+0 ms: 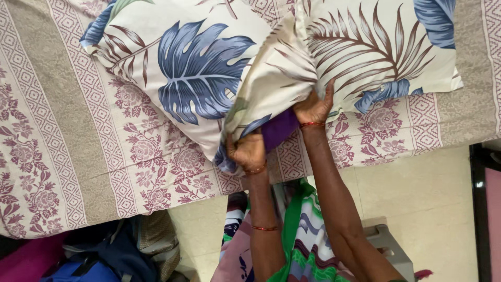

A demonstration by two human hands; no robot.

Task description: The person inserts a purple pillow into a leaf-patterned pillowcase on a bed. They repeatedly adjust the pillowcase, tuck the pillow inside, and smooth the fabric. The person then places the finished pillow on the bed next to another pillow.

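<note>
**Pillow cover being worked at its open end**

Left hand [246, 152] grips the cover's lower edge, fist closed. Right hand [314, 107] pinches the edge beside it, fingers partly spread. Purple inner pillow [279, 129] shows between them, centre frame. Leaf-print pillow [193, 78] lies on the patterned bedsheet [78, 130], long axis running upper left to centre, opening toward the hands. Judged next: a firm two-handed pull along that axis.

Both forearms reach up from six o'clock toward twelve, nearly parallel, with thin red bangles at the wrists. The left hand [248, 152] is curled into a tight fist, knuckles up. The right hand [314, 107], higher at one o'clock, grips with its thumb raised toward twelve.
</note>
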